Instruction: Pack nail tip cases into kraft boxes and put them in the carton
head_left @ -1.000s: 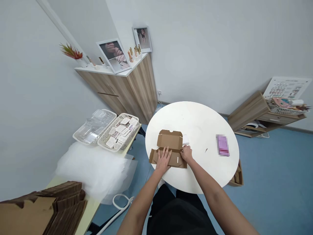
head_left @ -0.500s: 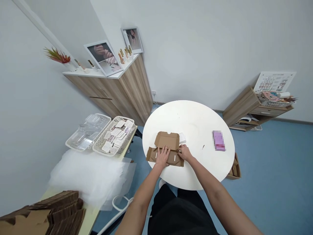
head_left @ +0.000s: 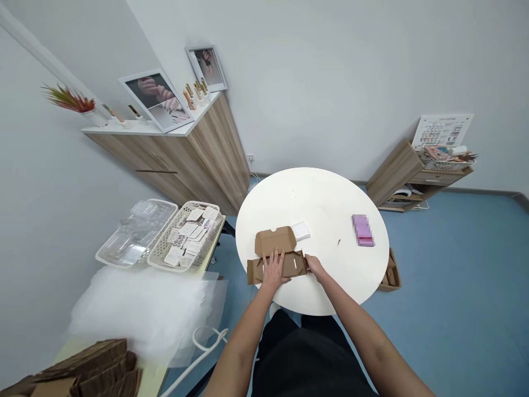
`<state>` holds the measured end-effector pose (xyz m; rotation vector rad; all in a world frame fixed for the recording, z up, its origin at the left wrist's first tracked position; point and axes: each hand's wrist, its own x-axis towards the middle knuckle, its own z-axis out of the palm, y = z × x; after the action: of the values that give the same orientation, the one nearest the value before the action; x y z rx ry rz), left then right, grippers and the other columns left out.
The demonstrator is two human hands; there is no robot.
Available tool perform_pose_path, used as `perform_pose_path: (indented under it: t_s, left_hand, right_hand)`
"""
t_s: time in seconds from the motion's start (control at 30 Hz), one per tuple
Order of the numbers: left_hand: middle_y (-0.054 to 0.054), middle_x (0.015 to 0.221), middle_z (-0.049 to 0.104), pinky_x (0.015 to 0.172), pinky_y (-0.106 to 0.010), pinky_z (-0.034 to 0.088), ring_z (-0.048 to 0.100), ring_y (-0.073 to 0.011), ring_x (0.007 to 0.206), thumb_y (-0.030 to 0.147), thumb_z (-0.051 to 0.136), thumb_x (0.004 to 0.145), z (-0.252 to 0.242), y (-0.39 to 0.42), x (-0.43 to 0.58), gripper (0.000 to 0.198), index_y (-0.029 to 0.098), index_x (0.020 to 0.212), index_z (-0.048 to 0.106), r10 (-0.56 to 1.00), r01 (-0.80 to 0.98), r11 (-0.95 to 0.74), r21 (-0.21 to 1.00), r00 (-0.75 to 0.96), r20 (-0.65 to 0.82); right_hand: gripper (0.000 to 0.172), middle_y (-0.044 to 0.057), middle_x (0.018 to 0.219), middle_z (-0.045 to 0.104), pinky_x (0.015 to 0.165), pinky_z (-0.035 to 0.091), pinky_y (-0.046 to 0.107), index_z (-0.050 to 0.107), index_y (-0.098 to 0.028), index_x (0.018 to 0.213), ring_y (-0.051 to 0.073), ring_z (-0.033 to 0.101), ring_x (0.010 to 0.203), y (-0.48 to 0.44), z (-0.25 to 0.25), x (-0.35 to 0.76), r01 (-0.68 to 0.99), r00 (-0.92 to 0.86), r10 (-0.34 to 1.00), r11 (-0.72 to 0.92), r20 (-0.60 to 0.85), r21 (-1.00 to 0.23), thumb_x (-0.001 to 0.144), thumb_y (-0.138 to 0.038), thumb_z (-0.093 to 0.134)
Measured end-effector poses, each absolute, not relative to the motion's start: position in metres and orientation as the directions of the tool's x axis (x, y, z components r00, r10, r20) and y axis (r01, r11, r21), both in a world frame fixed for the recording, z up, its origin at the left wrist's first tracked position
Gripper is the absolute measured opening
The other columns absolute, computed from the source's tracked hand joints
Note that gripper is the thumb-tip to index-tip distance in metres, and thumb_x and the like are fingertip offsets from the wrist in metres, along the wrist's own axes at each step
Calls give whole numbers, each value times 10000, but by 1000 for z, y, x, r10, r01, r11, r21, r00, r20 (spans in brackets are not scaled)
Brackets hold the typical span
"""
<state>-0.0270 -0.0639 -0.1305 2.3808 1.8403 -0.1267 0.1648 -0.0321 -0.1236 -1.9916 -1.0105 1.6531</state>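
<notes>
A brown cardboard box (head_left: 275, 241), partly folded with its lid open away from me, lies on the round white table (head_left: 326, 198). My left hand (head_left: 273, 269) is spread flat on the lower panel of the box, fingers apart. At the panel's right end, my right hand (head_left: 314, 266) has its fingers closed on the cardboard side flap. Just behind the lid's right corner is a small white stack (head_left: 301, 230). Farther right on the table sits a purple item (head_left: 363, 230), its details blurred.
Left of the table, a side table holds a basket of cards (head_left: 154, 259), a basket of clear plastic pieces (head_left: 103, 253), white sheets (head_left: 149, 309) and stacked cardboard (head_left: 99, 369). An open carton (head_left: 392, 278) stands on the floor at right.
My right hand has shifted to the box's right edge, and the right side flap now stands folded up. My left hand stays pressed on the panel. The camera view has turned slightly.
</notes>
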Motion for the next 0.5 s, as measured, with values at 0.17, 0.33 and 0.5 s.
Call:
perform_pose_path:
  t_s: [0.17, 0.33, 0.5]
  left_hand:
    - [-196, 1583, 199, 1129, -664, -49, 102, -421, 1455, 651, 725, 593, -137, -65, -27, 1221, 170, 1542, 125, 960, 971, -232, 64, 239, -145]
    - [-179, 1593, 176, 1143, -644, -2, 53, -404, 1467, 659, 692, 618, -136, -66, -30, 1198, 182, 1545, 100, 964, 972, -204, 120, 221, -147]
    - [-171, 1589, 195, 1146, -649, 2, 20, -415, 1466, 660, 703, 597, -132, -68, -29, 1213, 184, 1543, 110, 965, 973, -172, 151, 197, -171]
  right_hand:
    - [248, 65, 940, 672, 610, 489, 238, 577, -200, 884, 165, 630, 800, -39, -118, 160, 226, 51, 680, -721, -731, -655, 808, -435, 553]
    - [254, 77, 1046, 670, 639, 523, 239, 596, -198, 928, 169, 649, 888, -44, -109, 165, 170, -4, 683, -719, -730, -674, 848, -421, 504]
    - [231, 79, 955, 691, 639, 510, 240, 588, -187, 850, 172, 657, 866, -47, -116, 159, 261, -60, 710, -667, -702, -697, 852, -409, 525]
